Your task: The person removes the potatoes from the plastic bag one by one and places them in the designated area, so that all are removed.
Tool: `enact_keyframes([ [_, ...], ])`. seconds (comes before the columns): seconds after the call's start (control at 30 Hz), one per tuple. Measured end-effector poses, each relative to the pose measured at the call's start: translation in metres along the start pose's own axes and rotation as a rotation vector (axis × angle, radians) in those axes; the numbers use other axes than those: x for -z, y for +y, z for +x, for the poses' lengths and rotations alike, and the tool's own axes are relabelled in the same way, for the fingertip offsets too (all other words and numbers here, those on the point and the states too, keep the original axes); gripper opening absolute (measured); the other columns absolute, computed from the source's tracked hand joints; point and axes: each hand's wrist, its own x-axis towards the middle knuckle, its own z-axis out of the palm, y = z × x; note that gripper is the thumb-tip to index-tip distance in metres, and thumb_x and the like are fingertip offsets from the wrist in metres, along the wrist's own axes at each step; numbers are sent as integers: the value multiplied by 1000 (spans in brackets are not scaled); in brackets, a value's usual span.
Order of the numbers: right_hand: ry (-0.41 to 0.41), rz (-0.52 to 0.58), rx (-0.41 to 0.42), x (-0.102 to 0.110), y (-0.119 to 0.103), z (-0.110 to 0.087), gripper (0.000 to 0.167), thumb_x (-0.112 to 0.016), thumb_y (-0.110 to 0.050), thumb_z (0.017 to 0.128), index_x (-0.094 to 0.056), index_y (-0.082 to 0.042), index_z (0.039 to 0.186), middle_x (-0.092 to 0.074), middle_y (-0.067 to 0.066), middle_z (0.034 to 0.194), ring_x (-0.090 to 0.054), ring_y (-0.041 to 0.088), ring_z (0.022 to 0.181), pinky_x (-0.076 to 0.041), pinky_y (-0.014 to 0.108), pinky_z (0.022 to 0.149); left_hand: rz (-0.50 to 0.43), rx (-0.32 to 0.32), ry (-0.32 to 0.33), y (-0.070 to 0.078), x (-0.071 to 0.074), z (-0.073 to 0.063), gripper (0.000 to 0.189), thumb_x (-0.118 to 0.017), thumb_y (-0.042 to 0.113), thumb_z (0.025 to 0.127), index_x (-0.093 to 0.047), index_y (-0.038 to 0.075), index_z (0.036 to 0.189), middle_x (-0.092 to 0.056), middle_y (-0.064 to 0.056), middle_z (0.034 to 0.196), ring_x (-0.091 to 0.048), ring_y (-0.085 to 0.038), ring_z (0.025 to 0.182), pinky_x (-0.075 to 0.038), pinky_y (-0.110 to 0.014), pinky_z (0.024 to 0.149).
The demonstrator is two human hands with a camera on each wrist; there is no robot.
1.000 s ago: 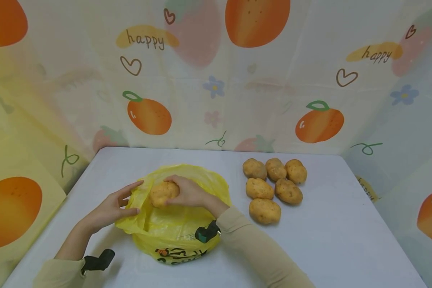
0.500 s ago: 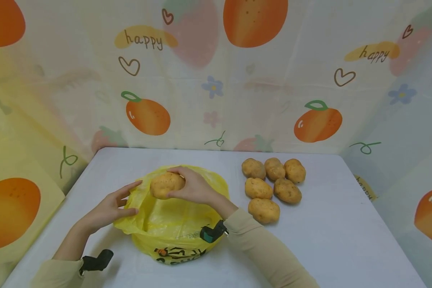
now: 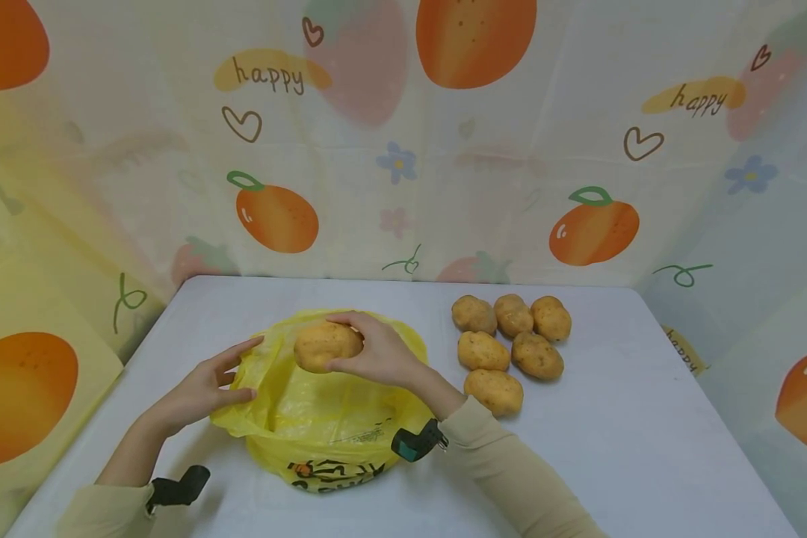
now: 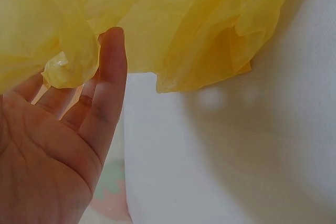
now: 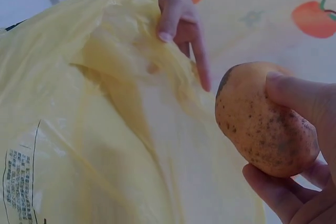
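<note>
My right hand grips a potato, thumb and fingers on opposite sides of it, over the mouth of a yellow plastic bag. In the right wrist view the potato has dark specks and stands out beside the bag's raised edge. At the bag's left rim, my left hand has its thumb and fingers spread, fairly straight, against the plastic. Seen from the left wrist, the fingers reach up along the bag's crumpled edge, and some fingertips are hidden behind it.
To the right of the bag, several potatoes lie grouped on the white table. A fruit-print cloth hangs along the table's back and sides. Black wrist cameras are strapped to both forearms.
My right hand has lifted the potato up from inside the bag and carried it a little to the right. The left hand has stayed nearly still at the rim.
</note>
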Motion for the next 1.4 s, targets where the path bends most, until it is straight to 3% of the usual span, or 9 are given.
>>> enact_keyframes([
  [0.57,122,15,16,27,19,-39,64,-77,-30,74,-48,-22,131,-52,-6,127,-55,9,96,-49,23,75,30,0,12,-1,-2,1,79,-68,18,83,-23,21,147,-19,-16,150,-45,-43,117,-52,-31,72],
  [0.9,149,87,-41,41,30,-64,63,-77,-27,75,-47,-25,131,-50,-5,128,-53,11,91,-50,26,71,11,7,11,0,-4,3,80,-68,17,83,-22,22,147,-19,-17,150,-44,-44,117,-53,-32,71],
  [1.17,182,150,-66,51,33,-90,63,-76,-22,77,-46,-25,132,-48,-4,129,-54,13,100,-50,27,76,10,6,13,0,-5,1,79,-68,16,83,-23,22,147,-18,-16,150,-44,-44,117,-53,-32,71],
  [1.4,245,152,-97,60,34,-112,64,-76,-15,76,-46,-15,133,-50,4,130,-53,19,105,-49,28,79,19,3,14,-1,-5,0,79,-68,17,83,-23,22,147,-16,-16,151,-42,-46,119,-52,-31,72],
])
